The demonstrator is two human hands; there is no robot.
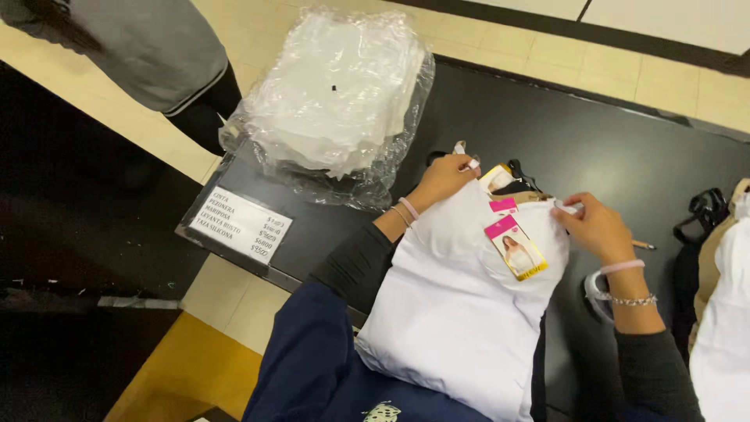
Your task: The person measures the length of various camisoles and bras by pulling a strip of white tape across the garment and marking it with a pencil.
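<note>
Head view looked down on a black counter (625,156) set over a pale tiled floor (500,47). At far left a bystander in a grey garment (148,47) and dark legs stood on the tiles, apart from the work. Near the counter's left corner lay a white printed card (241,224), and just behind it sat a stack of white garments in clear plastic wrap (340,94), crinkled and loose at its edges. Moving right, the left hand (444,178), a pink band and thin bracelets on its wrist, was closed in a narrow pinch on the top left corner of a folded white garment (453,305) that lay on the counter's near edge and hung over the person's dark blue lap. Pink and yellow hang tags (516,246) rested on the garment's upper part, between the two hands. The right hand (598,227), wearing a pink band and a beaded bracelet, pinched the garment's top right corner with thumb and fingers close together. Past it, at the frame's right edge, more garments (723,258) in black, beige and white lay heaped, well apart from the hands
</note>
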